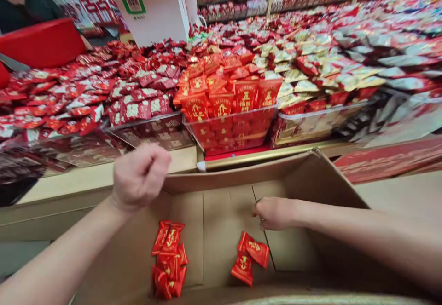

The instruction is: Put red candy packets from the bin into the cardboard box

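My left hand (141,176) is a closed fist above the left far edge of an open cardboard box (221,240). Its fingers hide whatever may be inside. Lower down, within the box, my right hand (278,213) has its fingers curled together, and I cannot make out anything in them. Small red packets with gold print lie on the box floor: a heap of several packets (169,266) at the left, and a few packets (253,250) just below my right hand. Behind the box, a clear bin (233,132) is filled with upright and piled red packets (221,105).
More clear bins stand on both sides, heaped with dark red packets (145,93) and gold-and-white packets (311,70). A gold-edged ledge (248,158) runs behind the box. At the back are a white panel (155,6) with a code sign, shelves, and a person (34,1) beside a red object.
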Motion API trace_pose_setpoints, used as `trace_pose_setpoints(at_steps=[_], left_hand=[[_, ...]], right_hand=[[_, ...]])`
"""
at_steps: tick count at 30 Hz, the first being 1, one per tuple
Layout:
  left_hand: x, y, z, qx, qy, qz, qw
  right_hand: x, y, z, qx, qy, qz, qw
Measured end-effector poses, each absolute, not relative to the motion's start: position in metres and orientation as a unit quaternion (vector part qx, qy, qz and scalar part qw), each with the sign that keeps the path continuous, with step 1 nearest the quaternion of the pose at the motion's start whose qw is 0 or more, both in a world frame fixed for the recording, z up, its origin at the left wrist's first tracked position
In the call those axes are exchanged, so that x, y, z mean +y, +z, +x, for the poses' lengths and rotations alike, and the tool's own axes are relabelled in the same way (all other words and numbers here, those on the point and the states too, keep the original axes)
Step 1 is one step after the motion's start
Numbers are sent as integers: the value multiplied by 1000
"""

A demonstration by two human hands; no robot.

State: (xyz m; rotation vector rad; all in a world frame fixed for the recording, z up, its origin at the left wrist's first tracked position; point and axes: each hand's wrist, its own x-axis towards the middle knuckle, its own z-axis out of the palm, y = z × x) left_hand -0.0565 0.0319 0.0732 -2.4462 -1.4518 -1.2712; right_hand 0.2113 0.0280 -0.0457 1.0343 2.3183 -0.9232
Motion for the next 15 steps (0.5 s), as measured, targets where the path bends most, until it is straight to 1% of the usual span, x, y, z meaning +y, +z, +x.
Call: trace_pose_setpoints(at_steps=[3, 6, 9, 15], left_hand=[[6, 21, -62, -387, -220, -893, -63], [-3, -18, -56, -361, -100, -921, -110], [-2, -34, -45, -377, -17, -912, -160], [-6, -49, -18, -445, 84, -842, -294]], right_hand=[[14, -71, 206, 809, -369, 372, 266], [0, -91, 204, 780, -403, 384, 287], [-10, -105, 204, 751, -430, 416, 280], [-18, -116, 201, 716, -476, 438, 262]])
